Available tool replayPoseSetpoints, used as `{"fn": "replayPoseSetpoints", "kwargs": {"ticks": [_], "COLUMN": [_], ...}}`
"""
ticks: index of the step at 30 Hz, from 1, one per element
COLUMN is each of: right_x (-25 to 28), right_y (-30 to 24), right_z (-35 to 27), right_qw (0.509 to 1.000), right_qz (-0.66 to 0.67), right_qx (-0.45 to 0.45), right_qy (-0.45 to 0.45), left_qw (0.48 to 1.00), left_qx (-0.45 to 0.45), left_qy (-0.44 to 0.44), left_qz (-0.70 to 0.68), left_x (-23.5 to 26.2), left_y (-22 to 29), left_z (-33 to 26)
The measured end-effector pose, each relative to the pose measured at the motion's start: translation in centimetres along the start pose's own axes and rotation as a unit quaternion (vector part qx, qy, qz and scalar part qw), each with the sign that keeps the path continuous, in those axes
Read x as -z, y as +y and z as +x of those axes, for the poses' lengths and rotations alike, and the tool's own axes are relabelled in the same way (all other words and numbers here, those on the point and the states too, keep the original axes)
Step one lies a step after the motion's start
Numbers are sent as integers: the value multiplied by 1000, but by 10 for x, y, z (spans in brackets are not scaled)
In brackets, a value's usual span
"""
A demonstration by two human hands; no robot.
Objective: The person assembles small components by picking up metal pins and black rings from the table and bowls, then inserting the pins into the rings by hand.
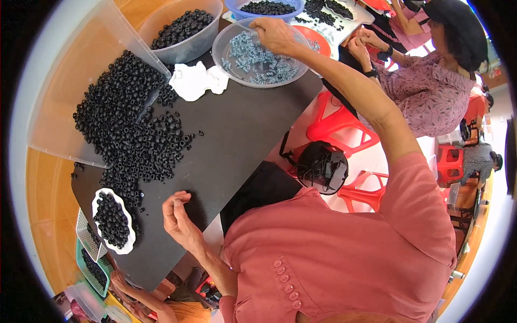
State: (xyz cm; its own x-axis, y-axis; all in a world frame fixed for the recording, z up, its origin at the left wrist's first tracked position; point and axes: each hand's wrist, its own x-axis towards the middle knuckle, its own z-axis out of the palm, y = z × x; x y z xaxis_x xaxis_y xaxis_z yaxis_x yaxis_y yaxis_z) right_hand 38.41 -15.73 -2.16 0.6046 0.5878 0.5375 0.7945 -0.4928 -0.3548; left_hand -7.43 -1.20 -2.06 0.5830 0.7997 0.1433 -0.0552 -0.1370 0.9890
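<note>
curling loosely, left hand (182,220), contents unclear; right hand (274,35), bent over bowl (217,53)

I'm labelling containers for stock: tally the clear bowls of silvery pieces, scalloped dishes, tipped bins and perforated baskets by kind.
Clear bowl of silvery pieces, by the right hand: 1
White scalloped dish: 1
Tipped bin: 1
Baskets: 3 (blue basket, white basket, green basket)
Total: 6
</note>
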Motion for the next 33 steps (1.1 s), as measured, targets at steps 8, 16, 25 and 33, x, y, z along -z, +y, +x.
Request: {"fn": "replayPoseSetpoints", "kwargs": {"ticks": [8, 16, 25, 33], "right_x": [-1, 8, -9, -19], "right_y": [2, -25, -46, -43], "right_z": [-15, 0, -20, -17], "right_qw": [991, 978, 988, 991], "right_qz": [-117, 82, -66, -8], "right_qx": [44, -118, 62, 100], "right_qy": [43, -150, -121, -89], "left_qw": [1000, 1000, 1000, 999], "left_qx": [5, 7, 8, 30], "left_qy": [1, -4, 2, 11], "left_qz": [2, -9, -8, 2], "left_x": [-1, 1, 2, -1], "left_y": [2, -1, 1, 6], "left_z": [2, 3, 1, 3]}}
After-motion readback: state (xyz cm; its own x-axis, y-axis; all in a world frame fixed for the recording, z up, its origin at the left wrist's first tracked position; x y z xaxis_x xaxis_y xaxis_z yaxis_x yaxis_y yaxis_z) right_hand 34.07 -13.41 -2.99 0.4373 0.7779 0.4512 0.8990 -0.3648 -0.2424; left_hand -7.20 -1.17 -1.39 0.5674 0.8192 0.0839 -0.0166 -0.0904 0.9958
